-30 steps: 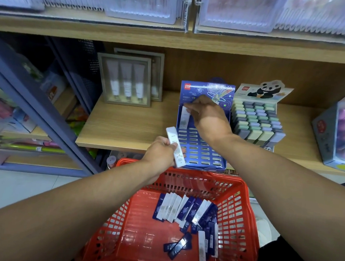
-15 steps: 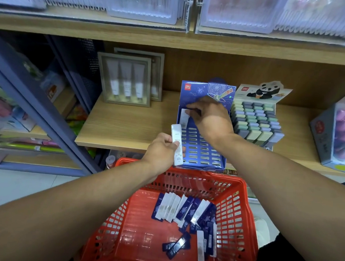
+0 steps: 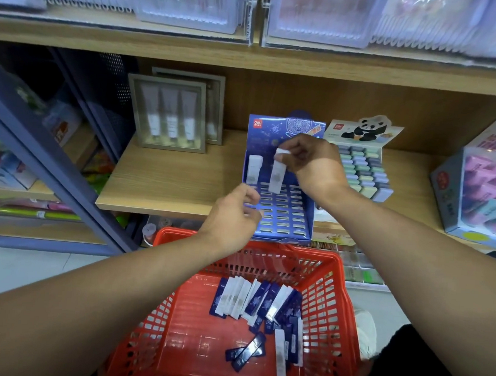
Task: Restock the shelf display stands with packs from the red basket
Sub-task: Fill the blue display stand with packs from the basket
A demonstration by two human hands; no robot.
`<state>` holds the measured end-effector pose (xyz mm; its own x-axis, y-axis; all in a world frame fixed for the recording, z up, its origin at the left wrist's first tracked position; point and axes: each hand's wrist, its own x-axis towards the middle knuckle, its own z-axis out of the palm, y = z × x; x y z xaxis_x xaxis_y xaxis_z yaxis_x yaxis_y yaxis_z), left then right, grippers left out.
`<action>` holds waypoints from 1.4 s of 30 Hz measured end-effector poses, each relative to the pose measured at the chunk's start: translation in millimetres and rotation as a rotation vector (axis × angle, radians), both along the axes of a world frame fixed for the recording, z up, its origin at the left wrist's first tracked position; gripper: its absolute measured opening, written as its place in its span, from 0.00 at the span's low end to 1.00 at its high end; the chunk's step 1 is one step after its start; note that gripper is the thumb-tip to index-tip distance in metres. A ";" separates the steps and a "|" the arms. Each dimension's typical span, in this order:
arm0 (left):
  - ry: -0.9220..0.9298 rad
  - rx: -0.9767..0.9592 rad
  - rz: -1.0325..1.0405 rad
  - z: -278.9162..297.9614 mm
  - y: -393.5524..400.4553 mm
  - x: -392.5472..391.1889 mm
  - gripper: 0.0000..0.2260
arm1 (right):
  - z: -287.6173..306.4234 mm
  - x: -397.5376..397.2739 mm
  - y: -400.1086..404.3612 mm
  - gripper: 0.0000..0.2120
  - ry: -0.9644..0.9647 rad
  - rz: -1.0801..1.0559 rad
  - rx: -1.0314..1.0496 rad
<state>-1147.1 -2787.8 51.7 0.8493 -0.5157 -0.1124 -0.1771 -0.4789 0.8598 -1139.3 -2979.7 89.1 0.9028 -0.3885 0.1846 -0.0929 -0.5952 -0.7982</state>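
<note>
We see a blue slotted display stand (image 3: pixel 280 210) sloping on the wooden shelf (image 3: pixel 177 180), one white pack (image 3: pixel 254 169) upright in its top-left slot, a second white pack (image 3: pixel 277 175) held upright just beside it. Below, the red basket (image 3: pixel 335 303) holds a loose heap of white and dark-blue packs (image 3: pixel 258 303), some leaning in a row, others flat.

Red basket (image 3: pixel 338 309) of glossy moulded plastic lattice. Shelf (image 3: pixel 171 180) of matt pale wood-grain laminate. Blue display stand (image 3: pixel 285 216) of printed card, packs (image 3: pixel 251 303) in smooth card.
</note>
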 end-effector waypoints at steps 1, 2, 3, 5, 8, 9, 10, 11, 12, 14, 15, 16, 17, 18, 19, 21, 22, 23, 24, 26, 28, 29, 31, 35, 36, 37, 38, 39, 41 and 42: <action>-0.119 0.111 -0.105 1.5 2.6 -2.8 0.10 | -1.4 0.9 -3.6 0.12 -0.001 -0.024 -0.027; -0.245 0.228 -0.226 2.5 4.5 -6.0 0.14 | -3.8 1.7 -6.5 0.12 0.002 -0.031 -0.051; -0.357 0.335 -0.346 1.8 5.7 -9.1 0.19 | -6.1 2.0 -7.2 0.11 0.002 -0.026 -0.068; -0.476 0.531 -0.508 -2.0 6.3 -14.9 0.29 | -10.9 2.2 -5.4 0.09 -0.015 0.000 -0.096; -0.466 0.713 -0.575 -8.9 7.3 -19.2 0.35 | -14.9 3.9 -0.1 0.07 -0.035 0.024 -0.131; -0.443 0.731 -0.586 -10.7 7.4 -19.6 0.36 | -16.3 4.7 1.0 0.07 -0.040 0.036 -0.138; -0.426 0.737 -0.593 -11.2 7.6 -19.7 0.37 | -17.2 5.1 1.9 0.07 -0.043 0.052 -0.143; -0.416 0.739 -0.598 -11.8 7.6 -18.7 0.37 | -17.9 5.2 2.6 0.07 -0.041 0.063 -0.154; -0.411 0.735 -0.602 -12.0 7.8 -17.6 0.37 | -18.1 5.0 2.9 0.07 -0.035 0.072 -0.167; -0.399 0.717 -0.609 -11.5 8.5 -15.8 0.37 | -17.1 3.9 3.3 0.07 0.001 0.089 -0.183; -0.388 0.704 -0.609 -11.5 8.8 -15.3 0.37 | -15.4 2.9 4.0 0.07 0.020 0.098 -0.200; -0.376 0.689 -0.608 -11.3 9.3 -15.0 0.37 | -13.9 2.3 4.2 0.06 0.033 0.100 -0.220; -0.368 0.676 -0.606 -11.5 9.9 -14.8 0.37 | -11.6 2.4 3.7 0.06 0.038 0.095 -0.247; -0.364 0.665 -0.605 -11.8 10.4 -14.8 0.37 | -9.1 3.1 2.7 0.07 0.044 0.082 -0.293; -0.364 0.658 -0.604 -12.5 10.8 -14.7 0.37 | -7.1 4.3 2.2 0.08 0.055 0.065 -0.351; -0.370 0.651 -0.605 -13.3 10.9 -14.6 0.37 | -4.7 7.8 1.2 0.10 0.090 0.028 -0.423; -0.374 0.649 -0.604 -13.5 10.9 -14.3 0.37 | -4.4 9.4 1.9 0.10 0.109 0.010 -0.428; -0.378 0.647 -0.604 -13.8 10.8 -14.0 0.37 | -4.2 10.9 2.9 0.10 0.121 0.001 -0.431; -0.382 0.643 -0.603 -13.9 10.9 -13.9 0.37 | -3.3 11.7 4.7 0.10 0.134 0.000 -0.445; -0.391 0.635 -0.599 -14.3 11.7 -14.7 0.37 | -0.1 12.5 7.7 0.10 0.153 0.006 -0.513; -0.402 0.632 -0.598 -14.9 12.8 -16.7 0.37 | 5.5 13.4 7.9 0.10 0.175 0.006 -0.538; -0.405 0.632 -0.600 -15.1 13.3 -17.6 0.37 | 6.3 13.8 7.5 0.10 0.183 0.006 -0.546; -0.408 0.631 -0.601 -15.3 14.0 -18.8 0.37 | 5.9 13.8 8.5 0.10 0.214 0.012 -0.582; -0.419 0.629 -0.596 -17.2 14.3 -19.0 0.38 | 3.3 14.8 12.7 0.09 0.298 -0.012 -0.564; -0.420 0.631 -0.596 -17.5 14.1 -19.1 0.38 | 3.8 14.9 13.8 0.09 0.302 -0.028 -0.533; -0.421 0.634 -0.597 -17.4 14.0 -19.3 0.38 | 4.0 14.8 14.3 0.08 0.298 -0.037 -0.512; -0.421 0.638 -0.600 -17.2 13.9 -19.5 0.38 | 4.4 14.0 14.9 0.08 0.291 -0.039 -0.510; -0.422 0.642 -0.602 -16.8 13.8 -19.6 0.38 | 5.2 13.0 15.3 0.09 0.288 -0.042 -0.516; -0.422 0.651 -0.606 -16.9 13.6 -19.6 0.38 | 7.0 11.0 14.9 0.09 0.286 -0.046 -0.524; -0.424 0.655 -0.607 -17.2 13.6 -19.6 0.38 | 7.5 10.8 14.8 0.09 0.289 -0.044 -0.529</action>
